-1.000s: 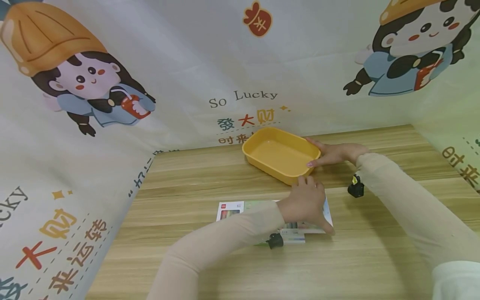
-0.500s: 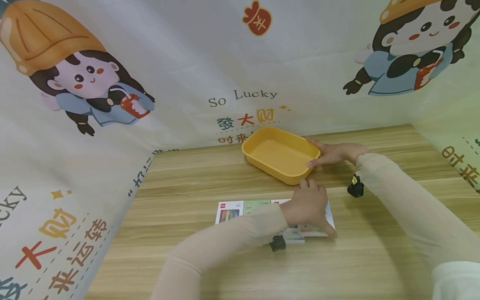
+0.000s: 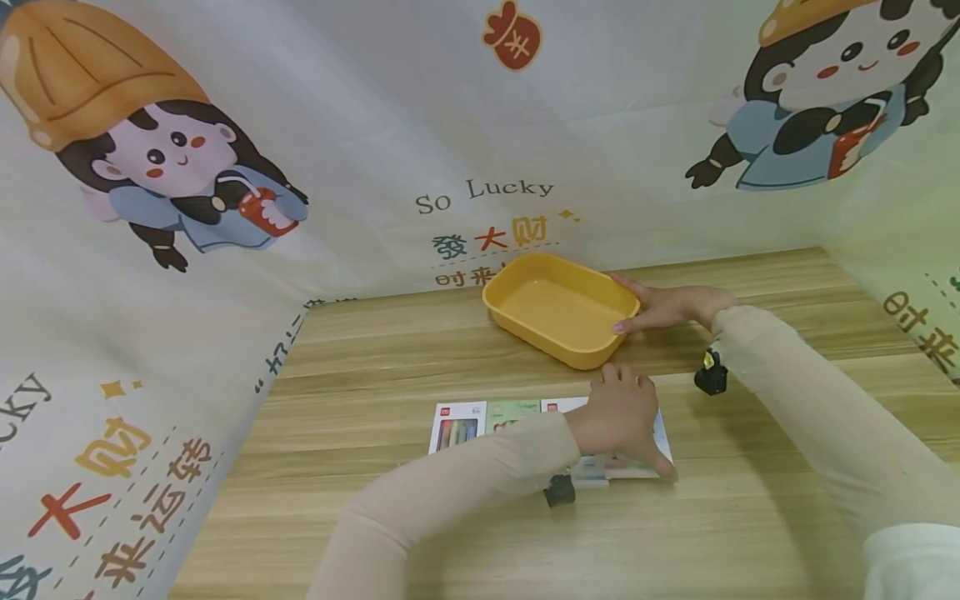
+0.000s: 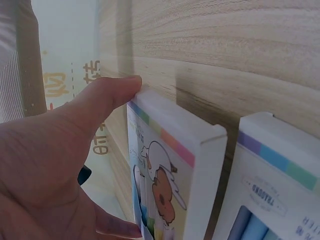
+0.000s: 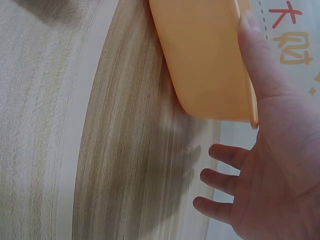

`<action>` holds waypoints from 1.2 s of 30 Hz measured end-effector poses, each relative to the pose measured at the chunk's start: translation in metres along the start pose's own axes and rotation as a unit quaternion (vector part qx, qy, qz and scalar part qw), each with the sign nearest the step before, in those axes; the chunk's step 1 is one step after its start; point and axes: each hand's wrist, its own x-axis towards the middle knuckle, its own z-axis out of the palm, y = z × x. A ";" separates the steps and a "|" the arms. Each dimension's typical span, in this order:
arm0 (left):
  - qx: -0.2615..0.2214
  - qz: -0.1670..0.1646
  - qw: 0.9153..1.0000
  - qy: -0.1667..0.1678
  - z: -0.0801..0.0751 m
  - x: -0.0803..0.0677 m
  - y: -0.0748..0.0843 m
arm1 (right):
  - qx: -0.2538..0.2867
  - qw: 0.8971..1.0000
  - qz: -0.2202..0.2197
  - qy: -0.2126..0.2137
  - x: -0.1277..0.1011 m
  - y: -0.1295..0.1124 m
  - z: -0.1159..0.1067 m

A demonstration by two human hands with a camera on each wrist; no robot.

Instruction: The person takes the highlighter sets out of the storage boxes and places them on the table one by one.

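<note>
My left hand (image 3: 618, 412) spans a white box of coloured pens (image 4: 175, 150), thumb on one edge and a fingertip on the opposite edge. In the head view, the hand and sleeve cover much of this box. Beside it, in the left wrist view, stands a similar box (image 4: 280, 200) with blue pens in its window. My right hand (image 3: 671, 307) is at the right end of a yellow plastic bin (image 3: 536, 337), its thumb (image 5: 260, 60) lying along the rim. Three of its other fingers (image 5: 220, 180) stretch out, apart from the bin.
Left of my left hand lie a white box with a window of coloured sticks (image 3: 459, 429) and a green box (image 3: 513, 409). A printed cloth (image 3: 360, 208) hangs behind and at both sides of the wooden table (image 3: 360, 375). The bin stands near the back edge.
My left hand has shifted slightly right and toward me, and the pen box under it has moved the same way. The right hand and the bin stay put.
</note>
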 end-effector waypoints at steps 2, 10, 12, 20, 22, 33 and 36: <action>0.001 -0.001 1.000 -0.003 0.001 0.000 0.001 | 0.000 1.000 0.000 0.000 0.000 0.000 0.000; -0.002 -0.002 1.000 -0.011 0.004 0.002 0.005 | 0.009 1.000 -0.004 -0.001 -0.001 -0.002 -0.001; 0.000 -0.003 1.000 -0.015 0.004 0.003 0.005 | 0.010 1.000 -0.004 -0.001 -0.001 -0.002 -0.001; 0.011 0.001 1.000 -0.017 0.006 0.003 0.007 | 0.007 1.000 0.002 -0.001 0.000 -0.001 0.000; 0.010 0.002 1.000 -0.016 0.006 0.004 0.007 | 0.007 1.000 0.002 -0.002 0.000 -0.001 0.000; 0.011 0.005 1.000 -0.017 0.008 0.006 0.007 | 0.007 1.000 -0.009 -0.001 0.001 0.002 0.000; 0.009 0.007 1.000 -0.018 0.008 0.006 0.007 | 0.006 1.000 -0.009 -0.001 0.001 0.001 0.000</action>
